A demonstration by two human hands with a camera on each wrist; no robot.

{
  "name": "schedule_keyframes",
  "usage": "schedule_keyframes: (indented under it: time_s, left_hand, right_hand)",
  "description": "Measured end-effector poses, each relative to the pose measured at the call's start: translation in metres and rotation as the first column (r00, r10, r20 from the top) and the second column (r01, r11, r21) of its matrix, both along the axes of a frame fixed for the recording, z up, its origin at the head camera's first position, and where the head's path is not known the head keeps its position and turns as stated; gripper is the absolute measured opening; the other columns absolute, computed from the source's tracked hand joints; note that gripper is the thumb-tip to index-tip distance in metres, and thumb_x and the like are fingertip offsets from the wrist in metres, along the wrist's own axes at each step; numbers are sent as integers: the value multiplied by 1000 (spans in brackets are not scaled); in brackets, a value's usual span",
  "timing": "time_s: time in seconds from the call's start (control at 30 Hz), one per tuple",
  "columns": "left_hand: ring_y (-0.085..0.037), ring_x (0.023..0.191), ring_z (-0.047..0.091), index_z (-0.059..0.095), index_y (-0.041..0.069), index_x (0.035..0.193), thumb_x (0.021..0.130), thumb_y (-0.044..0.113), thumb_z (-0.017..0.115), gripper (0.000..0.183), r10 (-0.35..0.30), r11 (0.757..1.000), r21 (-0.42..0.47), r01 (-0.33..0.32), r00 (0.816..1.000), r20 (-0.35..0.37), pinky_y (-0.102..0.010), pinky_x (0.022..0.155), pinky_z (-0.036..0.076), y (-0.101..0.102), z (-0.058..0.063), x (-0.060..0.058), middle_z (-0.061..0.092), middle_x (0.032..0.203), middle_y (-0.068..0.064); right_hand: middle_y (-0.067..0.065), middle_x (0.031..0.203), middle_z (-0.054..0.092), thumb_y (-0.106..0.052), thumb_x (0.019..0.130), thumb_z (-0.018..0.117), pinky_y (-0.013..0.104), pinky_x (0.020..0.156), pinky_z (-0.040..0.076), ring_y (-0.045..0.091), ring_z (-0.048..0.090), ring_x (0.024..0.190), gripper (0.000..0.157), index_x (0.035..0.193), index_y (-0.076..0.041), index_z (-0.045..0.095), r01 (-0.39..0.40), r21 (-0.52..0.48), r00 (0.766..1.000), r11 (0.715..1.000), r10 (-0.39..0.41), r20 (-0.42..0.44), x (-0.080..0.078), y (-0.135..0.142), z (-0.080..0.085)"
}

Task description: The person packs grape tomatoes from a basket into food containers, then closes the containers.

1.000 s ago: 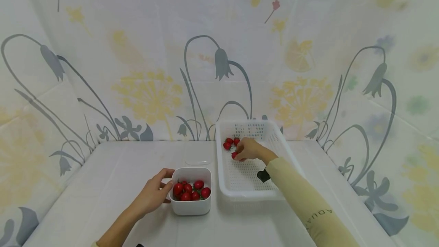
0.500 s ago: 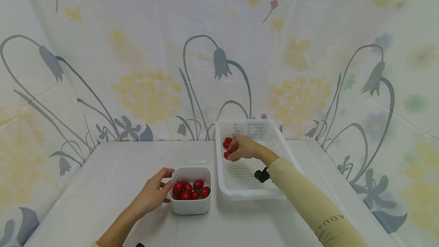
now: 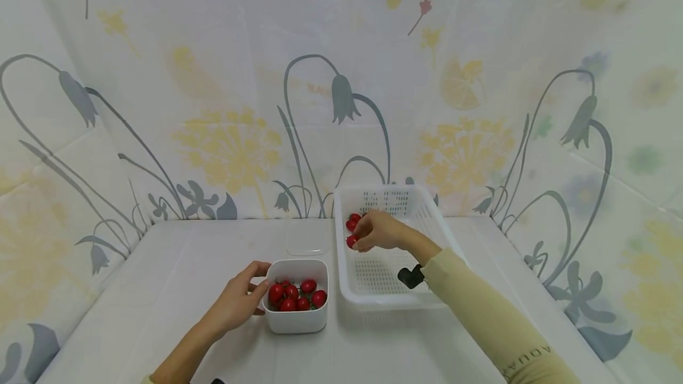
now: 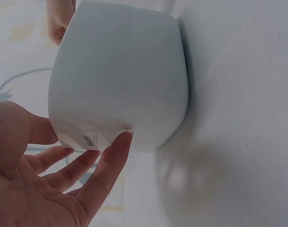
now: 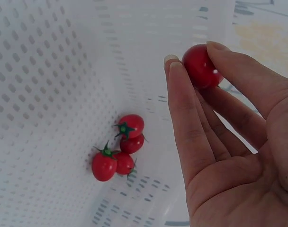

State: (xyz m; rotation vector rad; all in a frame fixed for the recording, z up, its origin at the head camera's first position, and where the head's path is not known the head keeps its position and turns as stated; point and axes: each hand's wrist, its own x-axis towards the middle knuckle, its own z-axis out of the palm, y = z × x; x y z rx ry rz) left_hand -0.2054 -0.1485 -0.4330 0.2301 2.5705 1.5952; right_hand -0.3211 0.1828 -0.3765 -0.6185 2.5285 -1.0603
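In the head view, a white square container (image 3: 296,322) holds several red cherry tomatoes (image 3: 288,304). My left hand (image 3: 242,296) grips its left side, the thumb at the rim and the fingertips against the outer wall, as the left wrist view shows close up. Inside the white perforated basket (image 3: 368,300) my right hand (image 3: 381,231) pinches one cherry tomato (image 5: 201,66) between thumb and fingers, raised above the basket's floor. Several more cherry tomatoes with green stems (image 5: 104,165) lie clustered on that floor, partly hidden behind my right hand in the head view.
A clear flat lid-like piece (image 3: 308,245) lies behind the container, left of the basket. White cloth covers the table (image 3: 213,248). A flower-printed curtain (image 3: 240,76) stands behind and at both sides. Basket and container stand close, with a narrow gap between them.
My right hand has moved slightly left inside the basket with the cherry tomato, then stayed nearly still. My left hand and the container have not moved.
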Motion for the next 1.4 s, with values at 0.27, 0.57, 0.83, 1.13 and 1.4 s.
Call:
schedule_keyframes:
  time_s: [0.27, 0.57, 0.83, 1.13, 1.4]
  left_hand:
    - [-25, 98, 67, 54, 4, 135, 103, 5, 56, 33, -6, 1000, 10, 6, 1000, 2, -40, 65, 64, -1, -1, 1, 56, 139, -23]
    - [-26, 99, 67, 54, 4, 135, 103, 7, 56, 32, -7, 1000, 6, 7, 1000, -4, -38, 64, 64, -1, -1, -1, 57, 138, -23]
    - [-25, 98, 67, 54, 4, 136, 103, 6, 56, 33, -6, 1000, 7, 6, 1000, 0, -39, 64, 64, -1, -1, 0, 57, 138, -23]
    - [-26, 99, 67, 54, 5, 136, 103, 5, 55, 33, -3, 1000, 10, 3, 1000, 0, -39, 64, 64, -1, 1, 1, 57, 139, -23]
    - [-25, 97, 67, 54, 4, 135, 103, 6, 56, 32, -1, 1000, 12, 2, 1000, -3, -40, 65, 64, 0, 1, 2, 57, 137, -23]
  right_hand:
    - [5, 91, 76, -9, 90, 77, 34, 81, 63, 18, 72, 81, 16, 104, -1, 75, -30, -15, 1000, 999, 30, -8, 8, 1, 6]
    - [2, 91, 76, -11, 90, 78, 34, 82, 61, 17, 71, 83, 16, 104, -5, 75, -44, -19, 998, 999, 43, -42, 20, 0, 13]
    - [0, 93, 76, -11, 90, 77, 32, 80, 61, 16, 71, 84, 15, 104, -7, 77, -100, -76, 992, 992, 94, -83, 40, -11, 21]
    - [0, 99, 76, -16, 92, 77, 30, 82, 61, 14, 72, 89, 22, 111, -6, 75, -118, -150, 988, 982, 100, -117, 65, -36, 16]
    - [0, 103, 75, -16, 92, 77, 25, 79, 60, 10, 71, 87, 21, 111, -7, 75, -127, -192, 986, 973, 102, -136, 78, -64, -3]
